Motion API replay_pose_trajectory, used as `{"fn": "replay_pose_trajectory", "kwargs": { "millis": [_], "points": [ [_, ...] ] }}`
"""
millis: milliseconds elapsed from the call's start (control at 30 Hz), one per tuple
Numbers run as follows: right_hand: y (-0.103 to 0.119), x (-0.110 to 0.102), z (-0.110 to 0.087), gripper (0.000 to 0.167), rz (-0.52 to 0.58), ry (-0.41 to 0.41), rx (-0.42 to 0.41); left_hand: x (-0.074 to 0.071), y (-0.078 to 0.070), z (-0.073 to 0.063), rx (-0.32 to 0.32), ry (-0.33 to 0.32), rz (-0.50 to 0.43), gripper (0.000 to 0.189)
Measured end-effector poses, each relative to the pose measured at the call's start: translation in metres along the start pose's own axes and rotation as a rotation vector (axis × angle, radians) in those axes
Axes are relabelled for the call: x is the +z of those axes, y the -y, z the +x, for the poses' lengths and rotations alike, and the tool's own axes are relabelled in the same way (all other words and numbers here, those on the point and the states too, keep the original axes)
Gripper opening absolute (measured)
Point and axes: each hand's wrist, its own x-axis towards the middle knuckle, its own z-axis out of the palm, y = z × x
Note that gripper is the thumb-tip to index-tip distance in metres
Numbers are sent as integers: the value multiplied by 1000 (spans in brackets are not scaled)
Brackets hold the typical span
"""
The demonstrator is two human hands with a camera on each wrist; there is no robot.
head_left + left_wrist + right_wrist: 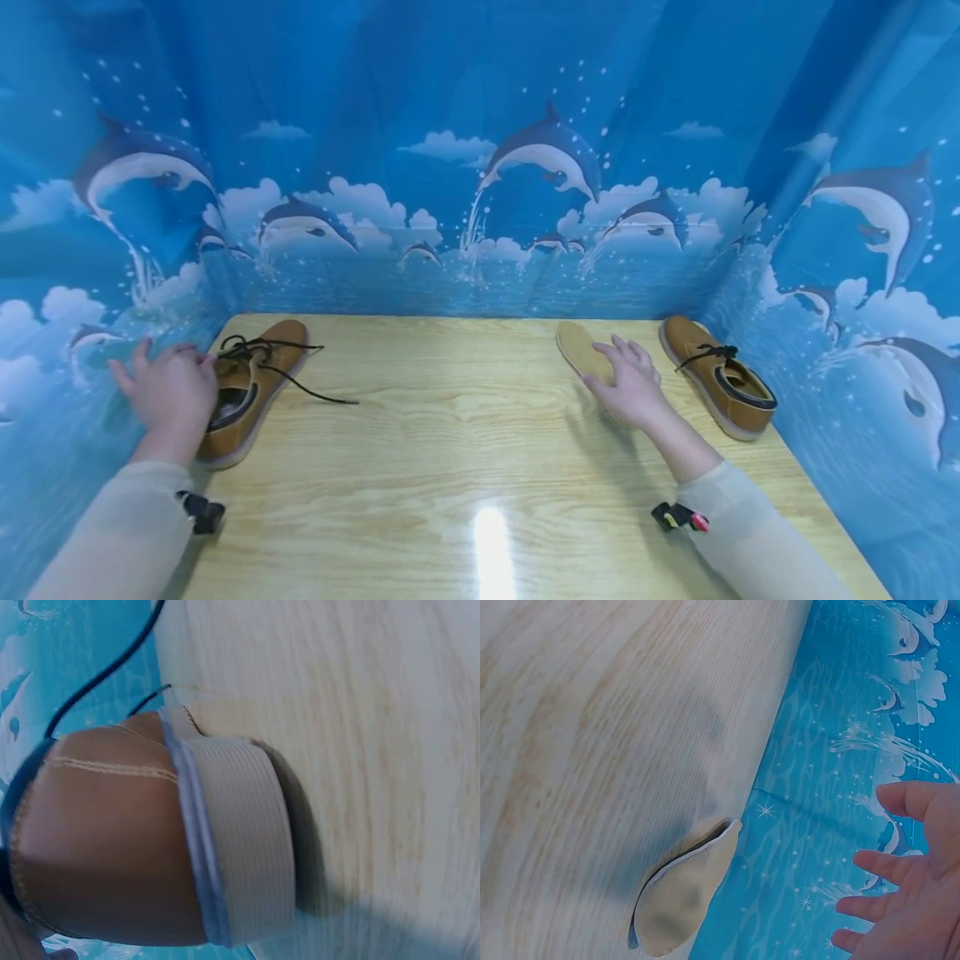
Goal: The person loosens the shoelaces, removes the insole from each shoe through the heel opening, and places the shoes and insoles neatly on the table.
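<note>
On the left of the table lies a tan lace-up shoe (pixel 243 417) with dark laces hanging loose; its heel fills much of the left wrist view. My left hand (pixel 172 396) is at its left side, by the tongue and collar. Thumb and index finger come close together there; I cannot tell whether they pinch the shoe. My right hand (pixel 630 383) hovers over a tan insole (pixel 576 343), fingers spread. In the right wrist view, the fingers are apart from the curved insole (pixel 686 900), with nothing between them.
A second tan shoe (pixel 720 379), its laces tied, stands at the table's right edge. Blue curtains (pixel 420 275) printed with dolphins border the wood-grain table (pixel 420 458) at the back and both sides.
</note>
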Motion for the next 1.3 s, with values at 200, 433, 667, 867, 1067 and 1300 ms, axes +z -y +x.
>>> {"fn": "replay_pose_trajectory", "kwargs": {
  "millis": [200, 433, 667, 867, 1067, 1300],
  "points": [
    [0, -4, -1, 67, 19, -8, 4, -7, -9, -9, 26, 45, 68, 44],
    [0, -6, -1, 67, 19, -7, 10, -6, -21, -28, -49, 211, 140, 108],
    [0, -9, -2, 66, 23, -10, 12, 1, -23, -43, 0, 175, 178, 121],
    [-4, -9, -2, 69, 21, -11, 15, 9, -19, -52, 58, 126, 217, 116],
    [-7, -9, -4, 68, 16, -11, 18, 15, -17, -52, 71, 132, 246, 110],
    [-5, -13, -3, 67, 21, -21, 12, 16, -14, -46, 26, 164, 256, 106]
  ]
}}
